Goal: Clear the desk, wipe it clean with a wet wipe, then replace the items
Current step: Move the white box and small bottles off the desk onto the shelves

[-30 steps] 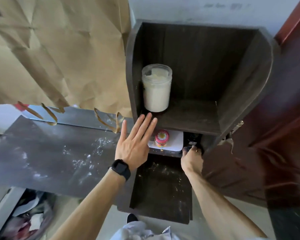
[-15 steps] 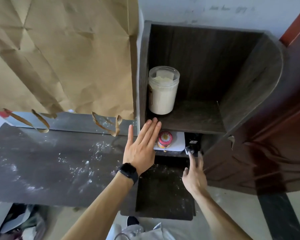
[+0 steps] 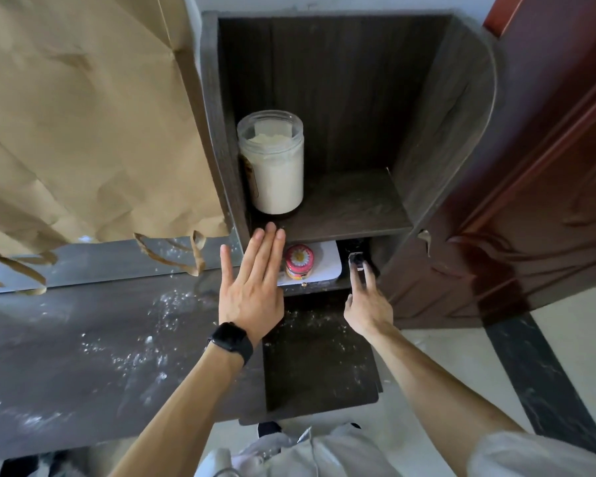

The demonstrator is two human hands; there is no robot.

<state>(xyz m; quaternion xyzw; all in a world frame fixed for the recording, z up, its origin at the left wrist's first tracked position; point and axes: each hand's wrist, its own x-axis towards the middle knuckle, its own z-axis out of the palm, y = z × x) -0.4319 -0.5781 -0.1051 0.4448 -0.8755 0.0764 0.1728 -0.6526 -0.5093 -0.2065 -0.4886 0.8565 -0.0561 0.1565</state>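
Forearms entered from the near edge, the left wearing a dark watch (image 3: 230,340). Beneath them lay the dark worktop (image 3: 83,339), streaked with loose white powder and not yet wiped. The left hand (image 3: 252,290) was spread flat with straight fingers close together; it held nothing, and its fingertips lay at the front edge of the shelf unit (image 3: 341,208). The right hand (image 3: 367,304) was likewise open, two straight fingers reaching into the low compartment to a small dark object (image 3: 356,261). Contact looked likely, though no grip was formed.

Just beside the left hand, in the same compartment, a small red-lidded jar (image 3: 299,261) stood upright on a white sheet (image 3: 327,263). It was probably light and rigid, best pinched at the lid from the front, given the low slot. On the shelf above, against the left wall, stood a large clear jar (image 3: 272,163) almost full of white powder. This was judged heavier and smooth-sided, so it should be gripped round the body and kept upright. Crumpled brown paper (image 3: 83,115) hung behind the worktop.
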